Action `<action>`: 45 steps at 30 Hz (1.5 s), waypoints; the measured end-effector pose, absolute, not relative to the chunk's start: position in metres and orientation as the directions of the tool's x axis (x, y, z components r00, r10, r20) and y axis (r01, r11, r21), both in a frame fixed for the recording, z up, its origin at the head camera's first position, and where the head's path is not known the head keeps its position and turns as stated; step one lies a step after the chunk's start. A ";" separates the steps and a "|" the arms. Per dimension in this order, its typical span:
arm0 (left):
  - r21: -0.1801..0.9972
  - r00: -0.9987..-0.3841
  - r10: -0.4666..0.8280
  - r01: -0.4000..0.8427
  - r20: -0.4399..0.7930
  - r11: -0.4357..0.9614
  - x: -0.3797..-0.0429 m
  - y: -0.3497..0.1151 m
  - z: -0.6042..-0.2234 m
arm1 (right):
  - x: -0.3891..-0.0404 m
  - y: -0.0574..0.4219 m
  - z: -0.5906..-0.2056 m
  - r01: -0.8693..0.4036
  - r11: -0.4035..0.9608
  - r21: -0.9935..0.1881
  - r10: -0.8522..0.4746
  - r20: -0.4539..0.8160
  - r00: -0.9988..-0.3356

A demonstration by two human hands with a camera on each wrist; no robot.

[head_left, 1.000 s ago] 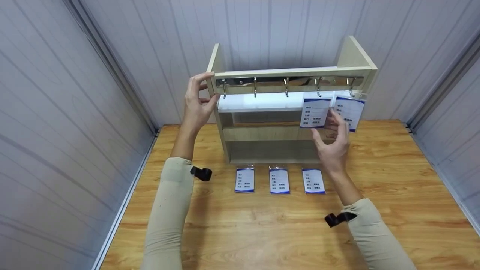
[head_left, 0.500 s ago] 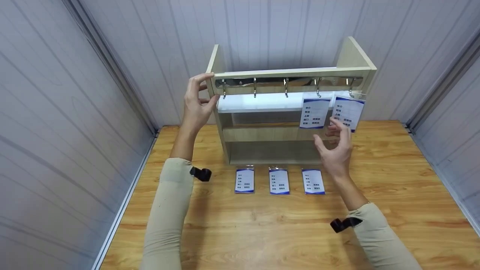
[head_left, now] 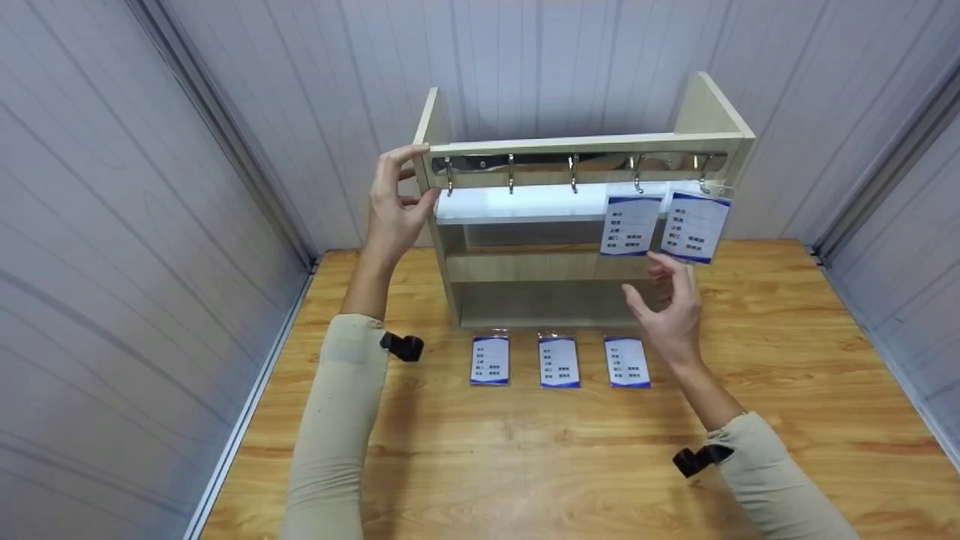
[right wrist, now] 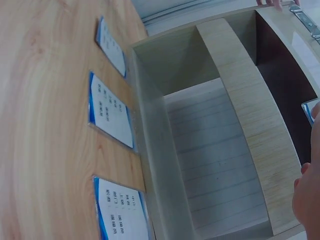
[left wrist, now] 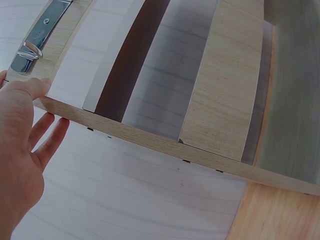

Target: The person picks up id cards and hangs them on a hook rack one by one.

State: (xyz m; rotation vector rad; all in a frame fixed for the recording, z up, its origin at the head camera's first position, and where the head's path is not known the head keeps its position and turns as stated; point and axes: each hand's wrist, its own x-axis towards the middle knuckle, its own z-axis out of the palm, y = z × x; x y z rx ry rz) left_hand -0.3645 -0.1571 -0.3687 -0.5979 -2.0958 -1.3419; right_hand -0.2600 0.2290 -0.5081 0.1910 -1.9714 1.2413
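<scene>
My left hand (head_left: 394,202) grips the upper left side panel of a pale wooden shelf unit (head_left: 517,267). In the left wrist view, its thumb lies on the front and fingers reach round the panel's outer side (left wrist: 135,134). Two white-and-blue badge cards in clear sleeves hang at the right end of the hook rail (head_left: 480,163): one badge card (head_left: 631,225) from the fourth hook, the other badge card (head_left: 697,225) from the rightmost. Just below them is my right hand (head_left: 671,311), fingers loosely bent, holding nothing. Its fingertips are close to the cards' lower edges; contact cannot be told.
Three similar badges lie in a row before the unit: a left badge (head_left: 490,361), a middle badge (head_left: 559,362) and a right badge (head_left: 628,362). They rest on a wood-grain tabletop (head_left: 525,465). Pale panelled walls (head_left: 97,225) stand at the back and both sides.
My right hand has moved down from in front of the two hanging badge cards to below them, leaving both hanging. The left hand has stayed on the side panel.
</scene>
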 end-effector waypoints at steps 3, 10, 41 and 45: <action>0.657 -0.733 0.068 0.643 0.676 0.394 -0.365 -0.157 -0.369 | -0.258 0.230 -0.512 -0.505 0.512 -0.694 0.253 0.684 -0.684; 0.661 -0.737 0.069 0.640 0.672 0.392 -0.365 -0.157 -0.370 | -0.252 0.235 -0.521 -0.529 0.523 -0.668 0.198 0.699 -0.687; 0.655 -0.731 0.067 0.645 0.679 0.394 -0.366 -0.159 -0.372 | -0.235 0.248 -0.557 -0.272 0.616 -0.739 0.083 0.404 -0.911; 0.650 -0.727 0.066 0.647 0.683 0.397 -0.367 -0.160 -0.372 | -0.235 0.249 -0.559 -0.225 0.622 -0.750 0.071 0.341 -0.937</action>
